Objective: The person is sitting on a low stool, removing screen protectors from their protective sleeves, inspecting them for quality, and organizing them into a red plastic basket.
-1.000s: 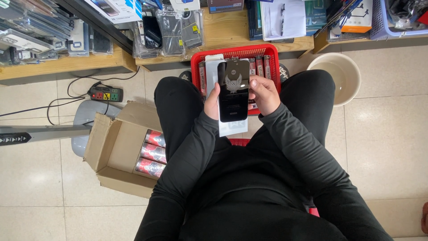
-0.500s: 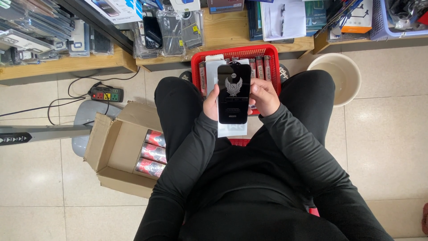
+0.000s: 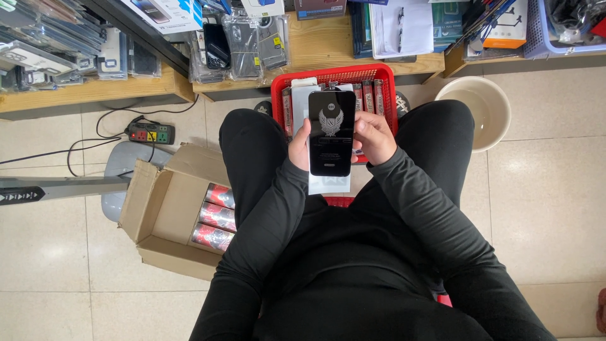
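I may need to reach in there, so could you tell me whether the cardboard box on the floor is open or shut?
Open: the cardboard box has its flaps spread, showing red and silver packs inside.

We have a single view, worn on the head and looking steeply down over our own lap. It faces forward toward a low wooden shelf (image 3: 297,57) along the top edge, with the tiled floor (image 3: 549,208) filling both sides. Our knees and forearms sit close below the lens, the shelf farther off.
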